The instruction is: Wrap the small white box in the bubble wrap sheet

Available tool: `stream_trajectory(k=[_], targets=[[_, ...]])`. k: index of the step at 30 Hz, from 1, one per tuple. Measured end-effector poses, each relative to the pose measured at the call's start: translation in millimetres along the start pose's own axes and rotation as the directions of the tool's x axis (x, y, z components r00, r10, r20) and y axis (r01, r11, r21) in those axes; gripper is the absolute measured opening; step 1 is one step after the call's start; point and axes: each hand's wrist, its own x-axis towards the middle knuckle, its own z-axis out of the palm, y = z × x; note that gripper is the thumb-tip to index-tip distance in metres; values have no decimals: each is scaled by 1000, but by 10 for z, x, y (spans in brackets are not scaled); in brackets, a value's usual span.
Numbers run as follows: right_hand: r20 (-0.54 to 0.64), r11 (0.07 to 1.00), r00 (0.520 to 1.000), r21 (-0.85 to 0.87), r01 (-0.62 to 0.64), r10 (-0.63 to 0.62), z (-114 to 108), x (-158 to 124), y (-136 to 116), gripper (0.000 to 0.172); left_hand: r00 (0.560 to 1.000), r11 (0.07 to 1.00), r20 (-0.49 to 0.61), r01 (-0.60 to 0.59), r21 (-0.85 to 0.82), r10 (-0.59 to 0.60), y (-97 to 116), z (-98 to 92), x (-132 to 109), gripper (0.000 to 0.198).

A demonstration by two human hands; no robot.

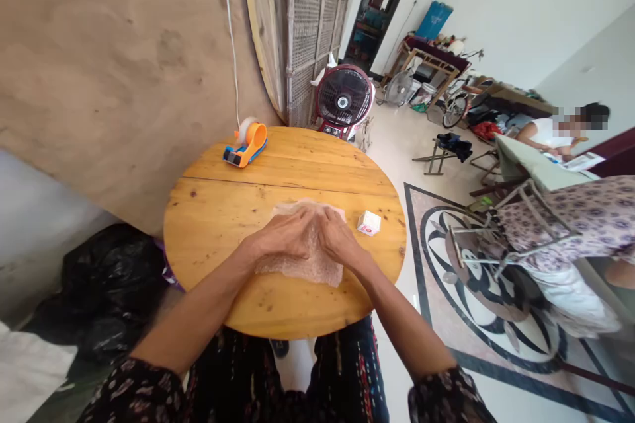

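Note:
A sheet of pinkish clear bubble wrap (312,268) lies on the round wooden table (213,231) in front of me. My left hand (292,230) is on its left half, with the fingers bent and gripping the film. Close beside it, my right hand (337,232) grips the right half. The fingertips of both hands come near each other at the sheet's far middle, where the film is bunched up. Whether anything lies inside the wrap is hidden. Right of my right hand, apart from it, stands a small white box (369,223) with pink print.
An orange and blue tape dispenser (248,143) stands at the table's far left edge. Beyond the table is a dark red fan (343,98). Black plastic bags (99,291) lie at the left. Two other people sit on the right, one by a pale green table (533,165).

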Motion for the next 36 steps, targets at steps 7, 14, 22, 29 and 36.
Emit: stream_trajectory(k=[7, 14, 22, 29, 36], targets=[[16, 998, 998, -9, 57, -57, 88, 353, 219, 48, 1000, 998, 6, 14, 63, -15, -48, -36, -37, 67], [-96, 983, 986, 112, 146, -136, 233, 416, 479, 48, 996, 994, -54, 69, 81, -65, -128, -99, -35, 24], [-121, 963, 980, 197, 181, -159, 259, 449, 537, 52, 988, 983, -153, 43, 179, -15, -198, 10, 70, 28], [-46, 967, 989, 209, 147, -140, 166, 419, 553, 60, 990, 990, -96, -93, 109, 104, -245, 11, 81, 38], [165, 964, 972, 237, 124, -166, 91, 378, 609, 109, 995, 993, -3, -100, 58, 100, -355, -22, 54, 52]])
